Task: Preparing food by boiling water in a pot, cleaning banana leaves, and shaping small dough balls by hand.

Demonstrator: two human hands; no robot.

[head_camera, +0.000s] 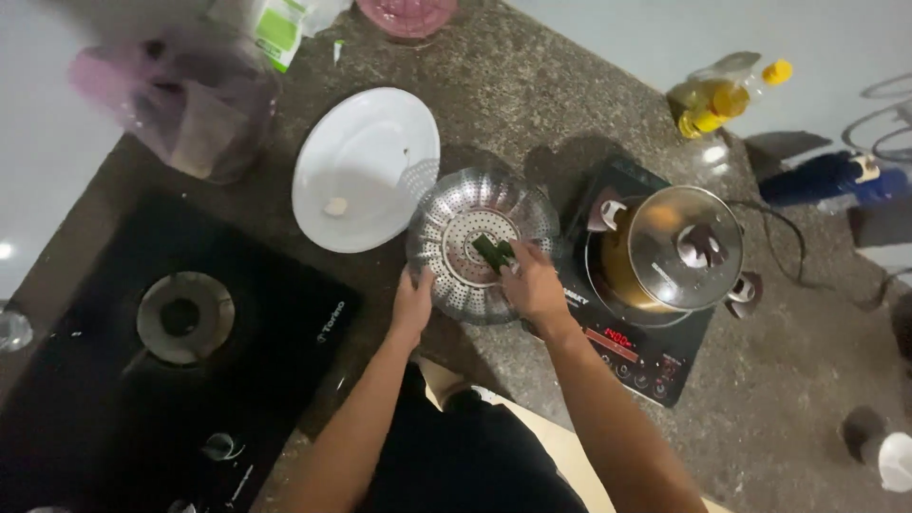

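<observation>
Steamer basket (465,237), perforated metal with its petals fanned out, sits on the stone counter (532,85) between the white plate (366,166) and the induction cooker (636,332). My left hand (411,302) grips its near rim, fingers curled over the edge. My right hand (532,283) reaches into the bowl, fingertips pinched narrow on a small dark green piece (492,251) near the centre.

Close on the right: a pot (665,252) under a glass lid on the cooker, just beside my right wrist. The plate touches or slightly overlaps the basket's far left rim; I cannot tell which. A small pale bit lies on the plate. Black gas hob (180,323) to the left, near my left forearm. Farther back: an oil bottle (727,95) lying on its side, a dark blue bottle (826,176), a blurred pinkish bag (180,95).
</observation>
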